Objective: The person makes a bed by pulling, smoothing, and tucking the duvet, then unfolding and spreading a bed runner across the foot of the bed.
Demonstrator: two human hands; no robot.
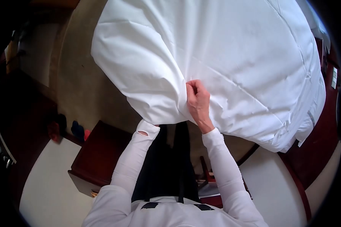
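Head view: a large white cloth (250, 41) is being spread beyond the dark red cabinet (98, 151) and to its right, its near edge being turned toward the wearer. Well to the right of the cabinet, a fold of the cloth is being gripped by the right hand (199, 100), the fingers being curled in tightly on the fabric. From these fingers, the main expanse is being carried outward, away from the cabinet and the body, while a puffed flap is being spread back toward the cabinet's side. Nearer to the cabinet, the left hand (157, 125) is being hidden almost wholly under the near edge; only a sliver of skin is being exposed at the white cuff (149, 129), so whether its fingers are being clenched or relaxed cannot be told. The long axis is being obscured, since the far end is being cut off by the frame. The cloth is being creased by soft folds converging on the right fist, a straight slanting line is being shown across its smoother part, and its edge farthest right of the cabinet is being bunched and crumpled.
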